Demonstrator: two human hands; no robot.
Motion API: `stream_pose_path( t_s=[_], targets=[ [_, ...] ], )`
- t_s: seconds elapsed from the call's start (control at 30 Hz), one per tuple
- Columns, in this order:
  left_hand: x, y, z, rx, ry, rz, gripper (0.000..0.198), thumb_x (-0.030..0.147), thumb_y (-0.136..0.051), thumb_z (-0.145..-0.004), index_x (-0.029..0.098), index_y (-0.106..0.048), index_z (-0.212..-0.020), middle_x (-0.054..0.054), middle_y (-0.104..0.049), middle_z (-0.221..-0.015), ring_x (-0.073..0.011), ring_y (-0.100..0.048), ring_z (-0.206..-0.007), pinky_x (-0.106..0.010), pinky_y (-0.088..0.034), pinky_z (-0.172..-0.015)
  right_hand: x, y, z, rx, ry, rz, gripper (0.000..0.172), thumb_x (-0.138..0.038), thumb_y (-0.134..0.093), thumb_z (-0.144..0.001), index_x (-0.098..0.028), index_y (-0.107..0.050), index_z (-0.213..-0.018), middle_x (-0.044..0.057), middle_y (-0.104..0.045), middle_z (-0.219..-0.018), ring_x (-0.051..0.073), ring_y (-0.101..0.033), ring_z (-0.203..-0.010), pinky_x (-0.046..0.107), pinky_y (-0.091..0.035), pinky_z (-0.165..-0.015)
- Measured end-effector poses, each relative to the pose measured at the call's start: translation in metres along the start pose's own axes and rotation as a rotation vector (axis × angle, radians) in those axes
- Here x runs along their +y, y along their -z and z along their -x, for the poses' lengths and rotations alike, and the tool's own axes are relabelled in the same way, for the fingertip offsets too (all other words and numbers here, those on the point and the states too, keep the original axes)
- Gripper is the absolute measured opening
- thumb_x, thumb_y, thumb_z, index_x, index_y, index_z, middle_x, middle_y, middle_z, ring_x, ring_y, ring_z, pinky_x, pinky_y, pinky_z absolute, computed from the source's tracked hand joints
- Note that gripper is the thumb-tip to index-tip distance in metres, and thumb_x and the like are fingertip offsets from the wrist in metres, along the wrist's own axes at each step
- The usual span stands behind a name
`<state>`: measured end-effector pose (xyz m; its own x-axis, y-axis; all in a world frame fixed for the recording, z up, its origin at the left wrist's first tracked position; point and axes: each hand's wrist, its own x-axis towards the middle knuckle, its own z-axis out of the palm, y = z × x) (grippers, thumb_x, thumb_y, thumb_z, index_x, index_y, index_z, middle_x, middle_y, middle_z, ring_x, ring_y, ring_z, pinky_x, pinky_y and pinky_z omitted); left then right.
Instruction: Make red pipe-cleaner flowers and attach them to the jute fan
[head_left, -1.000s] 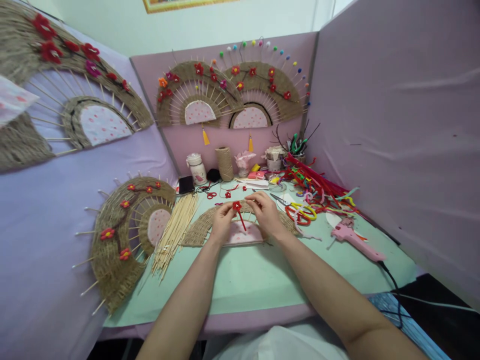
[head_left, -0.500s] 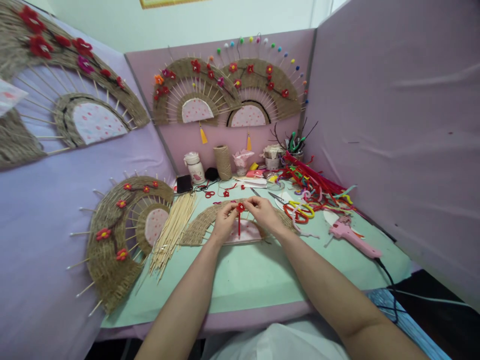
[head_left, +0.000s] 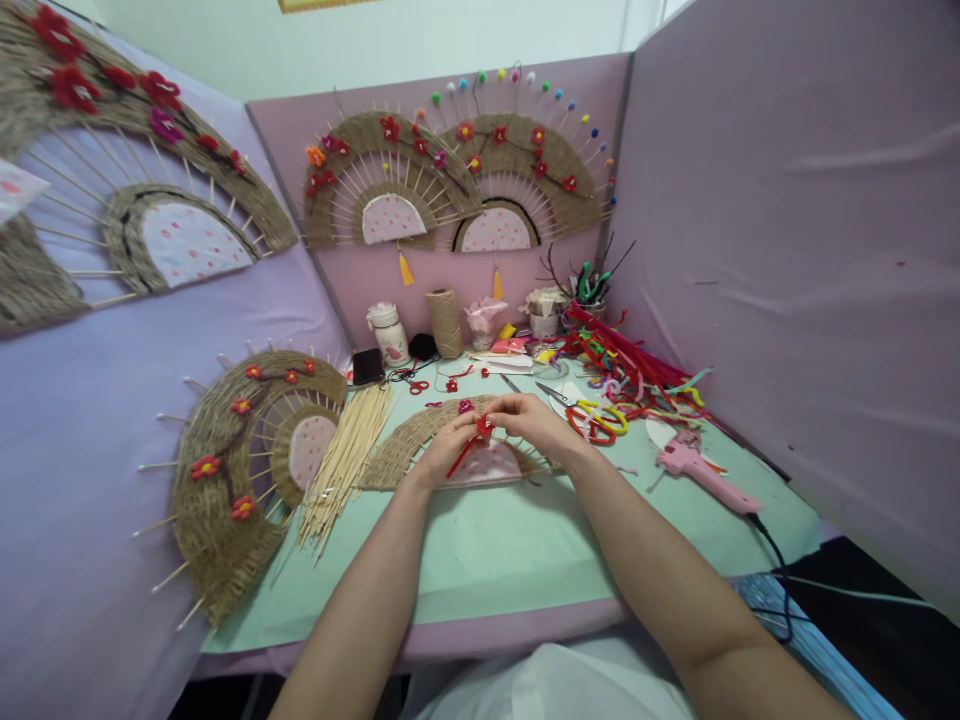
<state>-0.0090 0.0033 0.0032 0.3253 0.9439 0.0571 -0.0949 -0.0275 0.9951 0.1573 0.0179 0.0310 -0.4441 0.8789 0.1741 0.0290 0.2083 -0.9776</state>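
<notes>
Between my two hands is a small red pipe-cleaner flower (head_left: pixel 485 427), with a loose red stem slanting down to the lower left. My left hand (head_left: pixel 448 447) is closed, pinching the flower from its left side. From the right, the fingertips of my right hand (head_left: pixel 529 425) pinch the flower too. Both hands hover over a half-round twine fan (head_left: pixel 401 447) lying on the table, which has a pale spotted centre (head_left: pixel 491 462). A magenta flower (head_left: pixel 466 406) shows on the fan's upper edge, just behind my fingers.
Left of the fan lies a bundle of thin sticks (head_left: pixel 349 450). Scissors with red and yellow handles (head_left: pixel 600 420) and a pink glue gun (head_left: pixel 705 475) lie to the right. Behind them is a pile of pipe cleaners (head_left: pixel 637 360). A twine spool (head_left: pixel 445 325) stands at the back.
The red flower has turned in my fingers: its stem hung straight down and now slants to the lower left. My hands have shifted slightly, uncovering the magenta flower behind.
</notes>
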Motion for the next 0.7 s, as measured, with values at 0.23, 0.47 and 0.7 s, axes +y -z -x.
stream_pose_path(
  t_s=[0.23, 0.47, 0.7],
  targets=[
    [0.017, -0.002, 0.011, -0.028, -0.153, -0.454, 0.014, 0.025, -0.049, -0.077, 0.015, -0.059, -0.075, 0.0, -0.056, -0.074, -0.0126, -0.049, -0.072, -0.024, -0.037, -0.068, 0.003, 0.002, 0.001, -0.027, -0.047, 0.073, 0.023, -0.036, -0.062, -0.067, -0.013, -0.065, -0.074, 0.001, -0.063, -0.068, 0.01, -0.051, -0.06, 0.021, -0.037, -0.055],
    [0.017, -0.002, 0.01, 0.021, -0.317, -0.771, 0.014, 0.017, -0.044, -0.077, 0.016, -0.054, -0.068, 0.0, -0.053, -0.07, -0.0127, -0.047, -0.067, -0.024, -0.035, -0.063, 0.008, 0.001, -0.001, -0.016, -0.033, 0.206, 0.024, -0.037, -0.058, -0.072, -0.014, -0.063, -0.069, -0.001, -0.058, -0.061, 0.009, -0.046, -0.054, 0.021, -0.033, -0.051],
    [0.004, 0.002, 0.002, 0.33, -0.478, -0.773, 0.014, 0.021, -0.044, -0.08, 0.017, -0.055, -0.073, -0.003, -0.056, -0.077, -0.0153, -0.05, -0.075, -0.027, -0.038, -0.069, 0.004, -0.01, -0.001, 0.319, 0.303, 0.338, 0.012, -0.028, -0.057, -0.077, -0.018, -0.063, -0.079, 0.003, -0.062, -0.081, 0.014, -0.055, -0.076, 0.026, -0.041, -0.071]
  ],
)
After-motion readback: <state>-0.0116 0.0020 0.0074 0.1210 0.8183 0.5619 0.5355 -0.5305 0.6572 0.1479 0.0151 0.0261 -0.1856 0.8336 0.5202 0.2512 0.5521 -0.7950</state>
